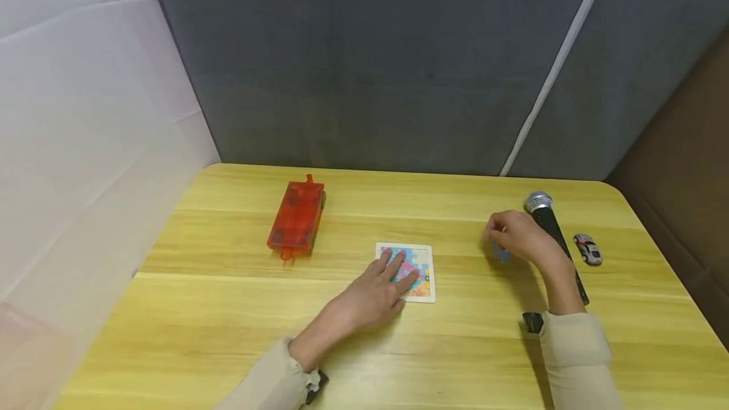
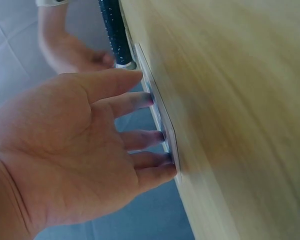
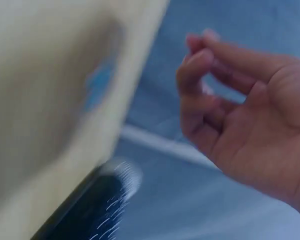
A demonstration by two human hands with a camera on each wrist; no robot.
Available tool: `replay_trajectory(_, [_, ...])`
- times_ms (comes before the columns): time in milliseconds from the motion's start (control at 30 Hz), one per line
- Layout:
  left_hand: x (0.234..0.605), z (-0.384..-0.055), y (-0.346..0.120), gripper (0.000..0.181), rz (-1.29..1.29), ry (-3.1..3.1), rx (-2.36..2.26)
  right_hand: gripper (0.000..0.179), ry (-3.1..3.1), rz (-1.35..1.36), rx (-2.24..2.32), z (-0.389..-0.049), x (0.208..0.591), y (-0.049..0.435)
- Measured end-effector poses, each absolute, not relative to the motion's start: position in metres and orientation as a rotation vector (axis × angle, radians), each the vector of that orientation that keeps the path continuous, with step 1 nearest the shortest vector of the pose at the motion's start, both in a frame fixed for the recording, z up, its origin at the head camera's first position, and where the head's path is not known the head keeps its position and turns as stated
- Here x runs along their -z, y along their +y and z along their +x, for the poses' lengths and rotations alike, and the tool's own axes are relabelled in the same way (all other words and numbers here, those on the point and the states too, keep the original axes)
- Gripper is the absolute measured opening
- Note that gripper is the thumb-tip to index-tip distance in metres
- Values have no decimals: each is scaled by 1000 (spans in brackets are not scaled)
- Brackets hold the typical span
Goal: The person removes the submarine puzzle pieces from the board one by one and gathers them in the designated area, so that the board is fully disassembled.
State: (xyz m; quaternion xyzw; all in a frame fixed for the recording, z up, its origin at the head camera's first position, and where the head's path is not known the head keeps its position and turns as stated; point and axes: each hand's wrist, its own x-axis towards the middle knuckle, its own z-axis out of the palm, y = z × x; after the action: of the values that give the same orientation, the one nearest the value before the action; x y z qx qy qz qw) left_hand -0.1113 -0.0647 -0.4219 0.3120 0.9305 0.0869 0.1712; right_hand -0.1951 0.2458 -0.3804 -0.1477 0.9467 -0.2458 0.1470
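A small jigsaw puzzle (image 1: 422, 269) in a white frame lies on the table, its picture mostly blue, pink and yellow, with a pale bare patch near its upper right. My left hand (image 1: 370, 293) rests its spread fingertips on it, palm facing down. In the left wrist view, the puzzle shows as a thin edge under the fingers (image 2: 140, 137). My right hand (image 1: 521, 236) hovers above a loose blue puzzle piece (image 1: 502, 255), fingers loosely bent. Thumb and forefinger come close together in the right wrist view, with no object visible between them. The blue piece is blurred there.
A black microphone (image 1: 551, 226) with a silver head lies just right of my right hand, partly behind the forearm. Beyond it is a small toy car (image 1: 588, 249). A translucent red toy box (image 1: 297, 215) stands at the left. A dark panel (image 1: 364, 68) rises behind the table.
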Motion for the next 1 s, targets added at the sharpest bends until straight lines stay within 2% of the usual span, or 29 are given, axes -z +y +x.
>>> replay_trajectory(233, [460, -123, -66, 61, 883, 2635, -342, 23, 2538, -628, 792, -188, 381, 169])
replay_trajectory(367, [458, -123, -67, 59, 825, 2631, -347, 18, 2541, -641, 749, -186, 389, 137])
replay_trajectory(433, [444, -118, -66, 58, 777, 2620, -349, 17, 2572, -602, 725, -184, 391, 128])
replay_trajectory(600, [409, -108, -62, 55, 728, 2607, -299, 17, 2630, -474, 677, -185, 399, 119])
replay_trajectory(800, [420, -113, -64, 56, 753, 2625, -306, 18, 2668, -484, 687, -208, 446, 130])
replay_trajectory(900, [433, -117, -65, 57, 756, 2622, -318, 17, 2640, -503, 758, -204, 439, 130])
replay_trajectory(1000, [450, -123, -67, 57, 765, 2623, -329, 17, 2618, -483, 817, -192, 417, 125])
